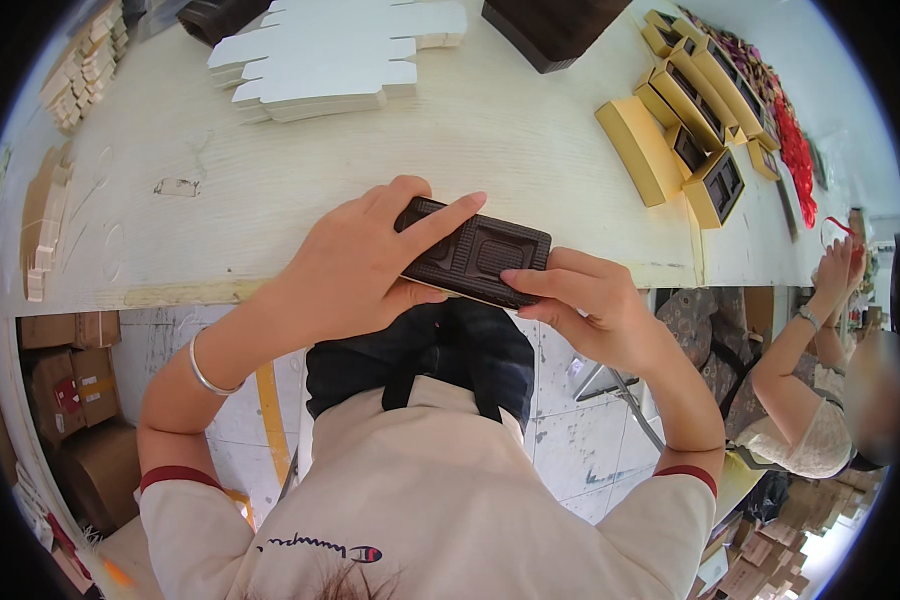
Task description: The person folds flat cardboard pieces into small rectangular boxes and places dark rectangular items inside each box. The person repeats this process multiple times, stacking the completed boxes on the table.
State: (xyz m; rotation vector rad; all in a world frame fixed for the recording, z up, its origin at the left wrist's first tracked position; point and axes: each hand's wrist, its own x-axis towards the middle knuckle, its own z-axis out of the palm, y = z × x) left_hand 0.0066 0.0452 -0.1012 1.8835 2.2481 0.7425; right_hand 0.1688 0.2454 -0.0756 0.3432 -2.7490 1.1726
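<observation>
A dark brown moulded plastic tray (500, 250) with recessed compartments is held between my hands, just over the table's near edge. My left hand (360, 250) grips its left end, the thumb at the near side and a finger stretched across the top. At the right end, my right hand (595, 300) closes on the tray's near corner, fingertips pressing on its upper face. A thin pale edge shows beneath the tray; whether it sits inside a box I cannot tell.
Flat white carton blanks (320, 55) are stacked at the back of the table (270, 170). Beside them stands a dark brown stack of trays (553, 28). Gold boxes (642, 150), several with dark inserts, lie at the right. A co-worker (800, 390) sits beyond, hands raised near red material.
</observation>
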